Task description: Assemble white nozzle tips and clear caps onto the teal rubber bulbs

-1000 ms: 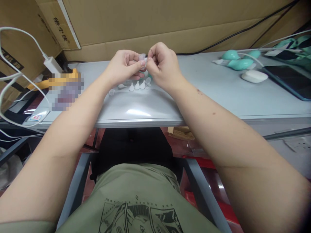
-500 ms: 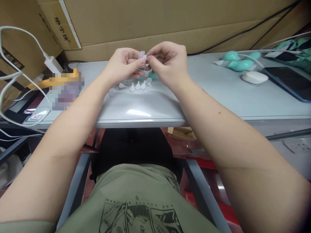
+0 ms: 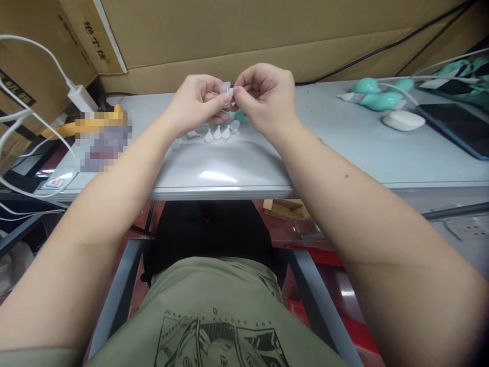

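Observation:
My left hand [image 3: 204, 102] is closed around a small clear plastic jar [image 3: 225, 87], held above the table. My right hand [image 3: 263, 94] meets it from the right, thumb and fingertips pinched at the jar's edge. What those fingertips grip is too small and too covered to make out. Below the hands, a row of small white funnels [image 3: 217, 133] stands on the table, with another funnel [image 3: 193, 134] lying on its side. A little clear cup [image 3: 176, 143] is at the left of the row, and small clear pieces [image 3: 236, 126] are at its right. Something mint green [image 3: 240, 116] shows partly behind my right hand.
The grey table [image 3: 344, 148] has cardboard [image 3: 229, 35] behind it. At right are mint-green rounded objects [image 3: 380, 94], a white rounded case [image 3: 403, 121] and a dark phone [image 3: 454, 130]. White cables and a charger [image 3: 82, 99] are at left, beside a yellow object [image 3: 101, 120].
Both hands stay together at the same spot, with the jar shifted slightly right. The view has moved a little; the funnels lie as before.

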`<state>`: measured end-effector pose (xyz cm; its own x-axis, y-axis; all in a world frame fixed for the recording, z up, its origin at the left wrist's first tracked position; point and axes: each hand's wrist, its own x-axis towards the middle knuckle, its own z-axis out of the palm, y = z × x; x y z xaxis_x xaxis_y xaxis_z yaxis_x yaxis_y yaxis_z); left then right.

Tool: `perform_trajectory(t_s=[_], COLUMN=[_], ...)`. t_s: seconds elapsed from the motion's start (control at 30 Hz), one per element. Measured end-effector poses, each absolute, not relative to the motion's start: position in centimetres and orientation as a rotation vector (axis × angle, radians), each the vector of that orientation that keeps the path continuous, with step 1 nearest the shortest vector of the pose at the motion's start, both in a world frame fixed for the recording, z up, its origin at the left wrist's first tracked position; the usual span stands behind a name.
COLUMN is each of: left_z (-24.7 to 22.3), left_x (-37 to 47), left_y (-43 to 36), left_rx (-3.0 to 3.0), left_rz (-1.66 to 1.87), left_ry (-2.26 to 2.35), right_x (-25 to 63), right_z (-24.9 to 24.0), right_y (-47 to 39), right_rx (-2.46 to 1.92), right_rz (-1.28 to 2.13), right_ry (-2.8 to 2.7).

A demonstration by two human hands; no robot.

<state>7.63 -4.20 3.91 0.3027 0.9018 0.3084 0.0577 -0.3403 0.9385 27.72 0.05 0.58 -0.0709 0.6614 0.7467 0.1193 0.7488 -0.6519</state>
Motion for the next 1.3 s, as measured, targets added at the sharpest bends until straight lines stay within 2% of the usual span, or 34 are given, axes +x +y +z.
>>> perform_trajectory(t_s=[0.13, 0.33, 0.77, 0.87, 1.1, 1.3], left_z=[4.1, 5.9, 5.0, 5.0, 4.8, 5.1], left_x=[7.4, 6.9, 8.0, 7.9, 7.2, 6.8], left_y=[-4.4, -6.0, -5.1, -5.1, -4.9, -5.2], left_rx=[1.729, 1.861, 1.822, 1.807, 1.803, 1.859], left_rz=[1.183, 0.927, 0.989, 1.014, 1.097, 0.983], left_ry=[0.943, 1.084, 1.070, 1.062, 0.980, 1.053], right_x=[28.0, 27.6, 27.7, 27.6, 27.4, 27.6], right_z=[0.5, 0.0, 0.2, 0.1, 0.2, 0.4], right_y=[0.2, 1.3, 1.3, 1.3, 1.8, 1.3], right_rx=[-0.673, -0.732, -0.733, -0.733, -0.515, -0.573], right_rz=[0.406, 0.213, 0.089, 0.128, 0.469, 0.490], right_ry=[-1.690, -1.692, -1.659, -1.633, -1.592, -1.518])
